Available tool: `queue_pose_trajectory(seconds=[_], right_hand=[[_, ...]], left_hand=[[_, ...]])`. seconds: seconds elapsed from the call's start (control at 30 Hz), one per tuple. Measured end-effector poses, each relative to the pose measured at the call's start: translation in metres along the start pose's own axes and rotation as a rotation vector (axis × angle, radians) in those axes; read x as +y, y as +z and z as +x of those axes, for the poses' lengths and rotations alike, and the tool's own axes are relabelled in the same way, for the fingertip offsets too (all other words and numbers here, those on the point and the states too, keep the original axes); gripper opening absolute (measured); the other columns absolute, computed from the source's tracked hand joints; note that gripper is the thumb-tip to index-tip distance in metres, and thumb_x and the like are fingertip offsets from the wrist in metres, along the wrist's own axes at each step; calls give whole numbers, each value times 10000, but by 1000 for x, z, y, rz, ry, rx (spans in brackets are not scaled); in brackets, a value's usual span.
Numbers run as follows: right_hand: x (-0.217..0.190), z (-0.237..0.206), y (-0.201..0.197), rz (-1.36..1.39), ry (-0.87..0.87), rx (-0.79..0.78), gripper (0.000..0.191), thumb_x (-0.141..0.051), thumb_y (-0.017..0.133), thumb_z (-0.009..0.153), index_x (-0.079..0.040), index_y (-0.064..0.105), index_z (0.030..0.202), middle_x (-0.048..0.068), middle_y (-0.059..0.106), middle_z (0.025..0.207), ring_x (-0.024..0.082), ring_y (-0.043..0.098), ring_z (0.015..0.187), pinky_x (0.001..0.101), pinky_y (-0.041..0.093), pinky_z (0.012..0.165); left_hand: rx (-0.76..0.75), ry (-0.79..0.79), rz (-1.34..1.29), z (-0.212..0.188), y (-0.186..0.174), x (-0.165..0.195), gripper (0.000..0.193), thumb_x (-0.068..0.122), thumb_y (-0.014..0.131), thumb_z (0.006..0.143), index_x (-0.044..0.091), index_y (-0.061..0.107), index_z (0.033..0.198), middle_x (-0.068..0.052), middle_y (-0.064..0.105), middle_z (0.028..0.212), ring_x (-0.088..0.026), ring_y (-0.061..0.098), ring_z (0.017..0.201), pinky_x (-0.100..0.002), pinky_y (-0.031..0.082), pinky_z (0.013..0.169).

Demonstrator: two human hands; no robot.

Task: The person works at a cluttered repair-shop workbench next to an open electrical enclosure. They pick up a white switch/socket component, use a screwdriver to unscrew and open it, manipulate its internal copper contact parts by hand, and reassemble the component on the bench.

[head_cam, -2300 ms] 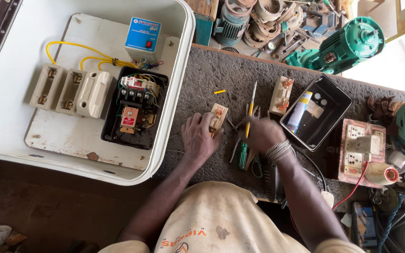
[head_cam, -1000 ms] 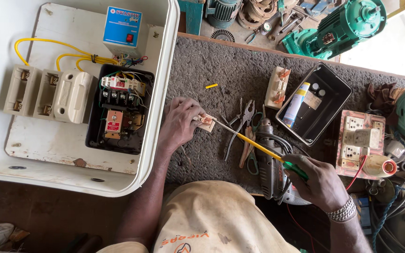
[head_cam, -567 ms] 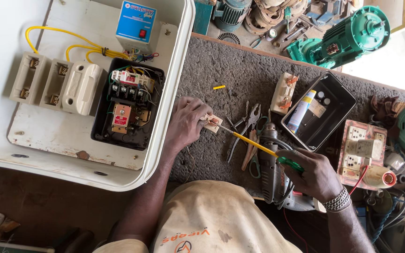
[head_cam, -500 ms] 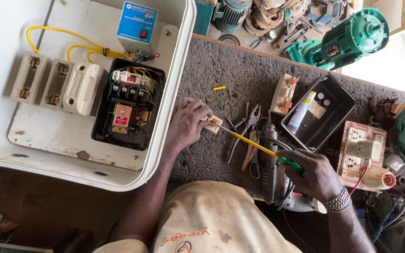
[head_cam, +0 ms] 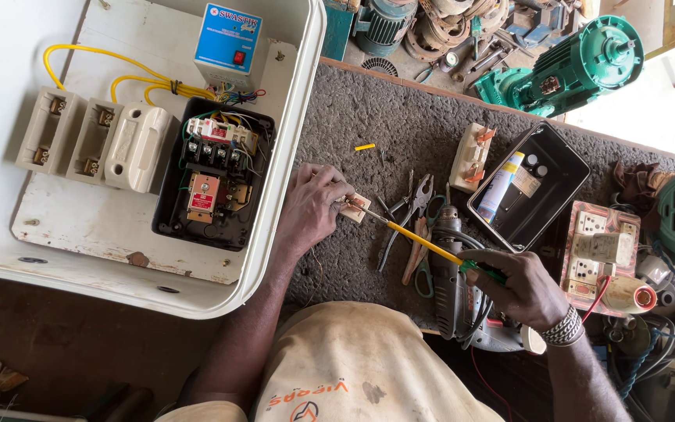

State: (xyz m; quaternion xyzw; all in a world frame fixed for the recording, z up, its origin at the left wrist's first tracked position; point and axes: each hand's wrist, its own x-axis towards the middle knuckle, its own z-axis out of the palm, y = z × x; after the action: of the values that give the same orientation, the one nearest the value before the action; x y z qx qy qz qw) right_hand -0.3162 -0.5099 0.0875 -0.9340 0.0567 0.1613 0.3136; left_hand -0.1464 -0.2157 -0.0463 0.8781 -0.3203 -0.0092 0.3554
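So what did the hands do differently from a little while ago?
The right hand left the tools beside the left hand, took up the yellow screwdriver and drew back toward the body, its tip now on the small fuse piece. The left hand stayed holding that piece; the pliers stayed put.

The enclosure (head_cam: 275,258) lay at the left of the bench (head_cam: 400,141), with the contactor block (head_cam: 212,176) inside it and three fuse carriers (head_cam: 95,141) to that block's left. The left hand (head_cam: 310,207) rested just right of the enclosure on a small fitting (head_cam: 355,208). A screwdriver (head_cam: 419,241) ran from the fitting to the right hand (head_cam: 521,285). Pliers (head_cam: 408,215) and a drill (head_cam: 451,273) lay between the hands. An open tray (head_cam: 564,184) sat further right.
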Motion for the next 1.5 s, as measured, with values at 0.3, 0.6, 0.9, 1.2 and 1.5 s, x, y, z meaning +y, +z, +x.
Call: queue_pose_trajectory(seconds=[0.3,0.6,0.9,1.2,1.5], right_hand=[[15,2,3,125,31,-27,375,-243,682,890,-80,728,1224,22,785,642,64,618,415,275,479,394],[31,2,5,314,127,-97,373,-196,629,921,-26,725,1238,54,792,697,57,564,434,255,456,388],[33,10,0,492,257,-208,382,-212,604,948,15,714,1234,52,728,668,61,502,405,254,393,362],[20,17,-15,215,213,-313,414,-314,655,948,-11,714,1224,64,662,626,95,565,450,298,458,406],[-6,17,-29,-3,-298,-79,411,-221,697,871,-2,693,1219,64,734,817,127,675,640,287,567,538]], left_hand=[[53,20,-13,-1,4,-1,298,47,859,727,153,786,996,42,626,1107,-224,533,1145,-396,478,1041],[40,9,-23,0,6,-3,245,100,878,740,178,797,958,40,624,1056,-220,529,1082,-389,502,974],[53,21,-37,1,5,-3,307,2,841,724,161,800,983,35,638,1055,-228,541,1115,-370,524,980],[50,8,-26,0,5,-1,326,-11,831,735,164,800,1008,37,641,1061,-217,546,1120,-351,518,1006],[54,21,-43,1,8,-4,319,5,840,743,171,805,1014,41,648,1063,-214,535,1111,-356,503,995]])
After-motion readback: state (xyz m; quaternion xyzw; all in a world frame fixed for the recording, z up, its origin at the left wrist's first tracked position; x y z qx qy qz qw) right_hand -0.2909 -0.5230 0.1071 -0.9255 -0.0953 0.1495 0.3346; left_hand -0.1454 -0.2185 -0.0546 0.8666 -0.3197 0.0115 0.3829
